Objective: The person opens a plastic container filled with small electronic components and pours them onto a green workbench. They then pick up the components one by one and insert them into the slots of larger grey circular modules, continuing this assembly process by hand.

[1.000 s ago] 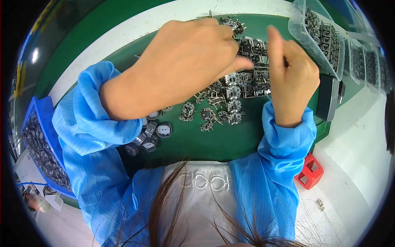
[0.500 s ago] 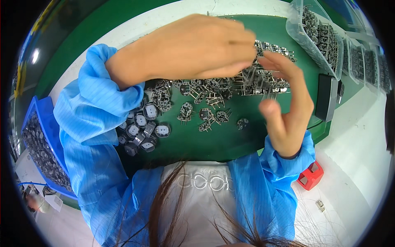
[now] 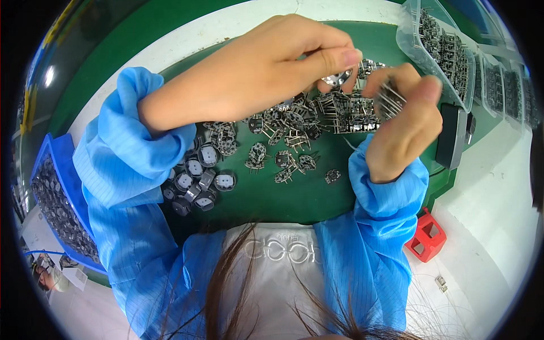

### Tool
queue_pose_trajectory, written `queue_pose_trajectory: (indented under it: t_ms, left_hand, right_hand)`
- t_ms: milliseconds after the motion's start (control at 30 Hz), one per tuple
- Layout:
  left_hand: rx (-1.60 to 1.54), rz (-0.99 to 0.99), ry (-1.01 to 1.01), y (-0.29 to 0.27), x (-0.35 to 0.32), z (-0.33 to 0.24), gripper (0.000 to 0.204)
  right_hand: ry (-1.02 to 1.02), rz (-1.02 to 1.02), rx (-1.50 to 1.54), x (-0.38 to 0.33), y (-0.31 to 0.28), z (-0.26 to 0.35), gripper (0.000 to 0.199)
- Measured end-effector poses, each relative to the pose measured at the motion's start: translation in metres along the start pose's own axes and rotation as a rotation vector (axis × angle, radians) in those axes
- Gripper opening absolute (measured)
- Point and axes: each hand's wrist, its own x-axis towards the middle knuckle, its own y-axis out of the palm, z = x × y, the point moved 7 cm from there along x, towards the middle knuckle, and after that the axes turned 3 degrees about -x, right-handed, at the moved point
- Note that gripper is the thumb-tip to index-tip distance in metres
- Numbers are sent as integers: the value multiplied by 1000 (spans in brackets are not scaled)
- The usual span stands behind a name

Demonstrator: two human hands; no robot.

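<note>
My left hand (image 3: 283,68) reaches across from the left, thumb and fingers pinched on a small shiny silver-and-dark part (image 3: 338,78). To its right, my right hand (image 3: 405,122) is closed on a pinned circuit board (image 3: 390,101), its thin metal pins pointing out between the fingers; blur hides whether it is more than one. Below both hands, neat rows of pinned circuit boards (image 3: 357,116) stand on the green mat (image 3: 272,201). A loose heap of round pinned circuit boards (image 3: 292,122) lies left of the rows, with one small board (image 3: 332,176) apart from it.
Several round black housings with pale centres (image 3: 195,167) lie in a pile near my left sleeve. A blue bin (image 3: 68,209) of small dark parts stands at left. Clear plastic boxes (image 3: 439,51) of pinned boards, a black block (image 3: 449,136) and a red plastic holder (image 3: 426,237) are at right.
My right hand has drawn in its fingers, turned, and moved slightly right with the pinned board. The left hand has rotated, bringing its thumb and the pinched part into view.
</note>
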Motion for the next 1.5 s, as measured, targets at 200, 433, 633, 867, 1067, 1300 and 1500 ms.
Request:
queue_pose_trajectory:
  t_ms: [200, 433, 633, 867, 1067, 1300, 1500]
  left_hand:
    - [234, 0, 45, 4, 1, -6, 29]
    - [-46, -40, -19, 8, -2, 13, 32]
    - [266, -53, 84, -3, 3, 3, 41]
    - [-119, -78, -128, 7, 1, 14, 52]
    - [30, 0, -184, 4, 3, 16, 19]
    - [-51, -163, -232, -20, 3, 14, 20]
    - [-196, 62, -267, -1, 2, 20, 24]
  right_hand:
    - [-160, -9, -66, 1, 22, 10, 66]
    - [77, -72, -81, 5, 12, -4, 45]
    - [67, -259, 205, 6, 7, -7, 41]
    - [-62, -127, -2, 2, 25, -6, 93]
    - [-33, 125, -46, 6, 23, -4, 92]
    - [29, -30, -246, 7, 17, -9, 66]
    - [414, 37, 257, 13, 13, -26, 74]
